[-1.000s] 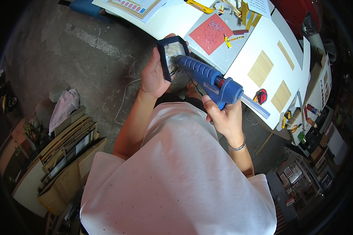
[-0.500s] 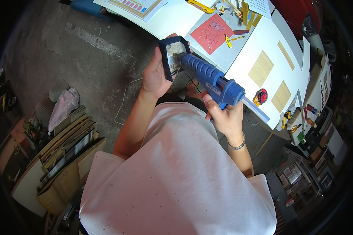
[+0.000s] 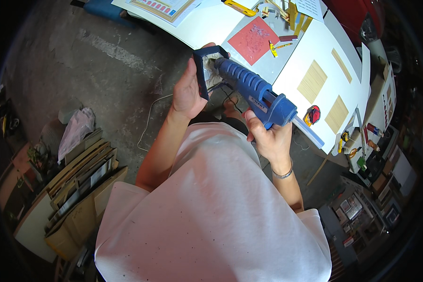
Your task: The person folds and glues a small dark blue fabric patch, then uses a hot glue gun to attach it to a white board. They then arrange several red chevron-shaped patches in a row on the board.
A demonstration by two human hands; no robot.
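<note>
Glue gun (image 3: 261,96), blue, sits in my right hand (image 3: 268,138), grip closed round its handle. Since a second ago its nozzle has moved into the dark frame (image 3: 206,70), which my left hand (image 3: 188,91) clasps above the tabletop (image 3: 291,70) edge; gluing looks underway.

I see even, bright light on the far white table (image 3: 310,51), with mild glare on its boards. The concrete floor (image 3: 103,61) at left is dimmer. Fisheye bending curves the edges, and the corners fall black. My white shirt (image 3: 211,211) looks sharp; right-side clutter is soft.
</note>
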